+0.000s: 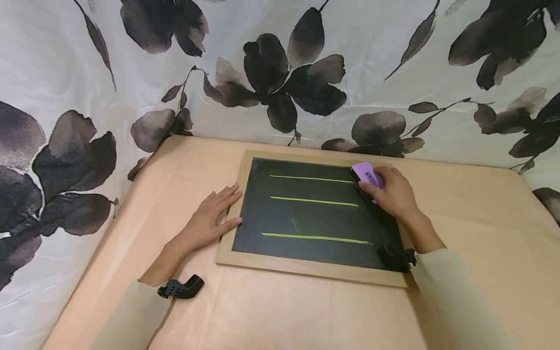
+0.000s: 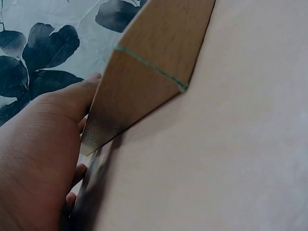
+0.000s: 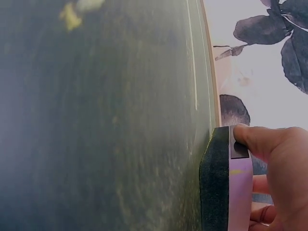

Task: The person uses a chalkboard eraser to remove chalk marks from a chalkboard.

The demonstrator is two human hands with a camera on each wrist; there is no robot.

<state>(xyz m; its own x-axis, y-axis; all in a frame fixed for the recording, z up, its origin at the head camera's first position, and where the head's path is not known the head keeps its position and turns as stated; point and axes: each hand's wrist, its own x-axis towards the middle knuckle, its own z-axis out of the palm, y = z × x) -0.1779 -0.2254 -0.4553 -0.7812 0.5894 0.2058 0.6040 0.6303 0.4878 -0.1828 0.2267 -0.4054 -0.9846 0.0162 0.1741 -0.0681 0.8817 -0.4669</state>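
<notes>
A small chalkboard [image 1: 306, 218] with a pale wooden frame lies on the table, marked with three yellow chalk lines. My right hand [image 1: 395, 192] grips a purple chalkboard eraser [image 1: 366, 174] at the board's upper right, at the end of the top line. In the right wrist view the eraser's dark felt [image 3: 214, 183] faces the board, with thumb and fingers round its purple back. My left hand [image 1: 205, 221] rests on the frame's left side, its fingers extended and thumb spread. The left wrist view shows that hand beside the wooden frame [image 2: 139, 72], its fingertips partly hidden.
The tan table covering [image 1: 280, 311] extends around the board. Behind it hangs a white cloth [image 1: 376, 29] with dark flowers. A black wrist camera [image 1: 181, 288] sits on the left wrist and another camera [image 1: 398, 256] on the right, over the board's lower right.
</notes>
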